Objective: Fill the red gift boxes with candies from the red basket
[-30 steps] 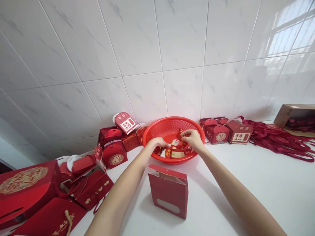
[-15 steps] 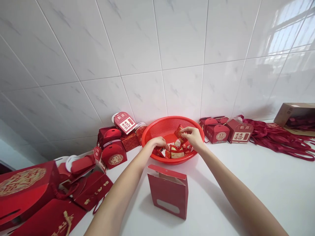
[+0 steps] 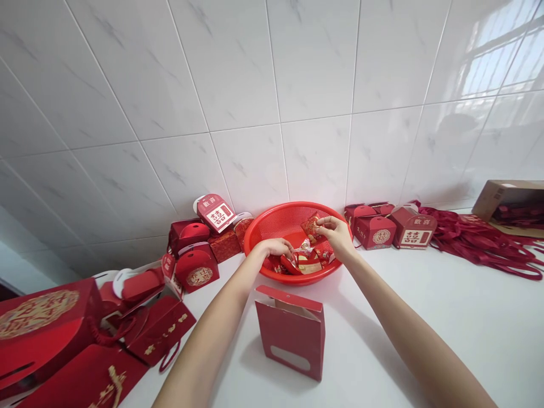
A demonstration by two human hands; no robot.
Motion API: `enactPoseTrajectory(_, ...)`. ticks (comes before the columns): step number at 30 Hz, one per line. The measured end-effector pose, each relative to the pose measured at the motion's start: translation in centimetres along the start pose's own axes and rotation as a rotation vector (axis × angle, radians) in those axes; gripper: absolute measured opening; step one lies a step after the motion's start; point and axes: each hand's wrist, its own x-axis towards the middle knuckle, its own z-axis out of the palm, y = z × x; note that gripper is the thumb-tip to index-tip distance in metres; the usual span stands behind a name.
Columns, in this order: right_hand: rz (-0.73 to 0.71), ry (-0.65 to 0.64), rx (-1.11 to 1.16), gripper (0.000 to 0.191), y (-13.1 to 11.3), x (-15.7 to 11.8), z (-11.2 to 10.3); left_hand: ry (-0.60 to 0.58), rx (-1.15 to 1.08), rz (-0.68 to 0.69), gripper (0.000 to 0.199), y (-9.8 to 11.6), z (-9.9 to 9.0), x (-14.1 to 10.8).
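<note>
A red plastic basket (image 3: pixel 272 218) with perforated sides holds several small wrapped packets, mostly red with gold and white print. Over its right side, my right hand (image 3: pixel 336 233) pinches a red and gold packet (image 3: pixel 311 228) between thumb and fingers. My left hand (image 3: pixel 277 248) reaches in from the left, fingers curled down onto a red wrapped packet (image 3: pixel 289 265); its fingertips are partly hidden among the wrappers. In front of the basket a dark red paper box (image 3: pixel 291 334) stands upright. Its top flap is raised at a gap and a pale oval marks its face.
Red gift boxes (image 3: pixel 198 266) crowd the left side, and larger red boxes (image 3: pixel 42 323) lie nearer. On the right are more small boxes (image 3: pixel 378 231), a heap of dark red ribbons (image 3: pixel 463 238) and a cardboard box (image 3: pixel 488 198). White tiles (image 3: pixel 314 153) rise behind the white table (image 3: pixel 382 351).
My right hand has lifted its red packet slightly and turned it. My left hand has shifted a little right among the packets, and a red one beneath it has tilted. The upright box stays put.
</note>
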Motion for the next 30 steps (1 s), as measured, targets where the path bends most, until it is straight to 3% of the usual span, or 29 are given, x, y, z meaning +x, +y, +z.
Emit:
enactPoseTrajectory(3,0.012,0.003,0.055,0.027,0.1,0.2,0.0,0.141,-0.08,0.076,0.034,0.3,0.1,-0.1)
enactPoseTrajectory(8,0.033,0.056,0.122,0.034,0.0,0.1,0.2,0.39,-0.315,0.357,0.056,0.7,-0.1,0.0)
enactPoseTrajectory(14,0.086,0.136,0.198,0.045,-0.4,0.1,0.3,0.389,-0.52,0.477,0.073,0.7,-0.3,-0.1)
enactPoseTrajectory(18,0.116,0.068,0.261,0.036,-0.9,0.1,0.1,0.437,-0.493,0.529,0.066,0.9,-0.3,-0.5)
enactPoseTrajectory(22,0.117,-0.017,0.303,0.018,-1.2,-0.1,0.0,0.399,-0.534,0.511,0.059,1.2,-0.2,-0.6)
enactPoseTrajectory(30,0.113,0.018,0.314,0.024,-1.0,0.3,-0.3,0.437,-0.574,0.541,0.048,1.3,-0.1,-0.5)
